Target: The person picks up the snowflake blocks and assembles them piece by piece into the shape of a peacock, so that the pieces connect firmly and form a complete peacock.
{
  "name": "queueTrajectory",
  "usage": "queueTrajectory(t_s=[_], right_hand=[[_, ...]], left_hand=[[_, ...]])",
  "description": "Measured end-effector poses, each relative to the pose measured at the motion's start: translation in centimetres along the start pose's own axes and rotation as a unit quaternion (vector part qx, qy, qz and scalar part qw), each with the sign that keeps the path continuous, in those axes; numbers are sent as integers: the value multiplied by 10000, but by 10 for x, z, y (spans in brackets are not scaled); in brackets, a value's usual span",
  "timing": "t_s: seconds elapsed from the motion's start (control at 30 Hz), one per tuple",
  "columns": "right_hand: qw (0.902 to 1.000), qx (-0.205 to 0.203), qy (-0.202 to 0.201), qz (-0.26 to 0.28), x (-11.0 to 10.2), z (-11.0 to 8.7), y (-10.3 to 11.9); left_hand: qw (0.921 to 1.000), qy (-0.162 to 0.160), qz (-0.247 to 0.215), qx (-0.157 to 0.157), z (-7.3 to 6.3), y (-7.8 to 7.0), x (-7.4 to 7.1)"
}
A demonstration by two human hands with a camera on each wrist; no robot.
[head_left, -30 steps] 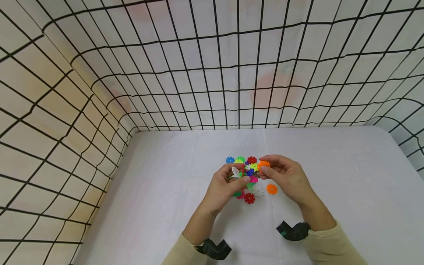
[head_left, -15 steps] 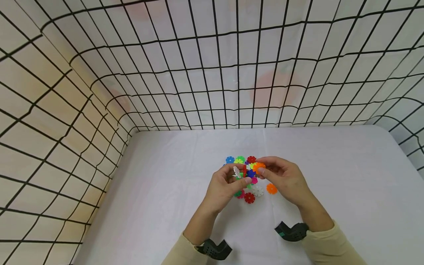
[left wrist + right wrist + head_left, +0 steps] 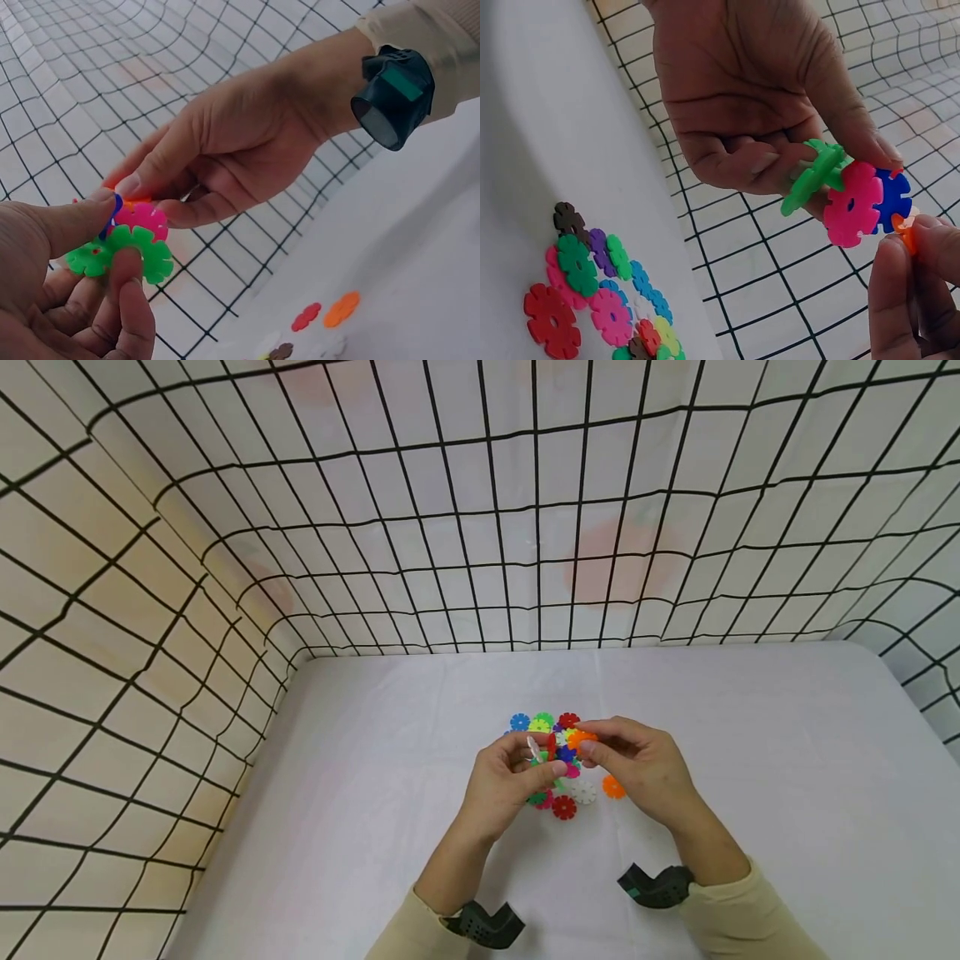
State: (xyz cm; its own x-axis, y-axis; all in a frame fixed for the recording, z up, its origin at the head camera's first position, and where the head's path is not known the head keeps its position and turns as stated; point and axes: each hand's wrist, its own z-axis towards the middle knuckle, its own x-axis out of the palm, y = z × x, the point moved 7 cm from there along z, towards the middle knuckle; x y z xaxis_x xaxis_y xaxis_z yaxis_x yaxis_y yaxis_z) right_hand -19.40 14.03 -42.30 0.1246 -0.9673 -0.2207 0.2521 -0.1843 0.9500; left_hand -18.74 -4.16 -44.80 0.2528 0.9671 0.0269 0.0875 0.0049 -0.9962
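My left hand grips a cluster of interlocking snowflake discs above the table. In the right wrist view the cluster shows a green disc, a pink disc and a blue disc. White and red discs stand edge-on at its top in the head view. My right hand pinches an orange disc between thumb and fingers. That orange disc is right at the blue disc's edge, partly hidden by the fingertips.
Several loose discs lie on the white tabletop below the hands, among them a red disc, an orange disc and a blue disc. A black wire grid stands along the back and sides.
My right hand has moved left with the orange disc, bringing it up to the cluster. The left hand has stayed nearly in place, the cluster turning slightly.
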Motion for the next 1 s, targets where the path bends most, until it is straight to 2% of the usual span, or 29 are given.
queueTrajectory(t_s=[0.3,0.47,0.63,0.73,0.87,0.93,1.0], right_hand=[[9994,-102,-182,264,3,-1,-1],[9988,-92,-313,354,6,0,-1],[9997,30,-227,-8,0,3,-4],[9984,305,-264,-399,-12,7,-15],[9870,1037,-339,-1178,-29,11,-43],[9762,1422,-241,-1621,-34,11,-60],[9612,1685,-78,-2184,-37,11,-73]], left_hand=[[9988,-209,-445,-5,1,2,2],[9982,-391,-449,-63,1,4,2],[9985,-256,-479,-79,2,4,3],[9982,-128,-581,-121,3,4,4],[9970,-191,-709,-236,4,5,1],[9962,-235,-790,-284,4,5,0],[9954,-239,-882,-299,3,5,-1]])
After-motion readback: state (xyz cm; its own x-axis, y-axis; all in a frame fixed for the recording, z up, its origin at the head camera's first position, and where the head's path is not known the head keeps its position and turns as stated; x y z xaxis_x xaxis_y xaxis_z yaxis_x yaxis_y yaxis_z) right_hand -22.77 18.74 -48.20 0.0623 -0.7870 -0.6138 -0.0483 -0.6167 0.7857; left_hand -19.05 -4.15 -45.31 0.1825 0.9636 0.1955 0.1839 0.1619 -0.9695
